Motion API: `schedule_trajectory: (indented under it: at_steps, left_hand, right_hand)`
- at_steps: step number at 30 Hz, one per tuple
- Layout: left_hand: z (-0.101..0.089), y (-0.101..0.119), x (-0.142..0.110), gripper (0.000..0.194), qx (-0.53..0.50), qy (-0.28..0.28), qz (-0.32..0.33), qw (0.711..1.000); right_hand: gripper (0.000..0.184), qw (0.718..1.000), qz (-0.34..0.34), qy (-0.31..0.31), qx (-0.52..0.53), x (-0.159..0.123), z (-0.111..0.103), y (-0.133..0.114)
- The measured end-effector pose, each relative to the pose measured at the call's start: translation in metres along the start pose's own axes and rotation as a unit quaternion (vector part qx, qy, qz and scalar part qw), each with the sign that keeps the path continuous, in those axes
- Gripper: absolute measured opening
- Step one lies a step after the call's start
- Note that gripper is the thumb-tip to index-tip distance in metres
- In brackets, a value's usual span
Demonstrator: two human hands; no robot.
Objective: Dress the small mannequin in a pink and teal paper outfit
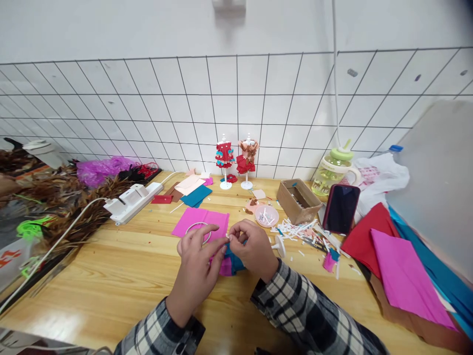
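Observation:
My left hand [197,259] is closed in a pinch, its thumb and index finger meeting my right hand's fingertips; whatever lies between them is too small to make out. My right hand [253,246] is curled over a small dress form in teal cloth [237,265] and pink cloth [225,267]. That form appears to lie on its side, its white round base [280,246] showing beyond my right wrist; most of its body is hidden. Behind my left fingers are a thin white loop [189,228] and a flat pink sheet [190,220].
Two dressed miniature forms, one red [224,155] and one brown and red [247,160], stand by the wall. Rightward are a pink dish [266,223], a cardboard box [301,209], white strips [299,230], a phone [340,208] and folded sheets [406,276]. A power strip [136,202] lies left.

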State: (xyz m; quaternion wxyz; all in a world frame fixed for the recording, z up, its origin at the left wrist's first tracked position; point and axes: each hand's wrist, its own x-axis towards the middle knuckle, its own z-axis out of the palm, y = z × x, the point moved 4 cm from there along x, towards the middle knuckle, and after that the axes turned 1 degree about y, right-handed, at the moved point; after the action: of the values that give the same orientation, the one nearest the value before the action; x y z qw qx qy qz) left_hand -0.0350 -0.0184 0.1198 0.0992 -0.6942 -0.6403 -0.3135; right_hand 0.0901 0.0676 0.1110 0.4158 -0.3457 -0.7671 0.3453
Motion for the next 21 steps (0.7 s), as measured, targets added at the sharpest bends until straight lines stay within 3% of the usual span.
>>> schedule_trajectory:
  at_steps: [5, 13, 17, 21]
  left_hand:
    - [0.005, -0.007, 0.004, 0.019, -0.124, -0.014, -0.049, 0.991]
    - [0.0, -0.009, 0.005, 0.018, -0.011, 0.032, -0.042, 0.999]
    - [-0.003, -0.01, 0.005, 0.015, 0.0, 0.045, -0.02, 0.999]
    - [-0.005, -0.014, 0.006, 0.014, -0.02, 0.075, -0.041, 0.996]
  right_hand:
    - [0.007, 0.999, 0.005, 0.027, -0.022, 0.0, -0.005, -0.001]
    - [0.012, 0.993, -0.056, 0.005, -0.107, -0.012, 0.002, -0.014]
    - [0.017, 0.987, -0.09, -0.031, -0.129, -0.015, 0.004, -0.016]
    - [0.02, 0.978, -0.114, -0.034, -0.17, -0.02, 0.007, -0.018]
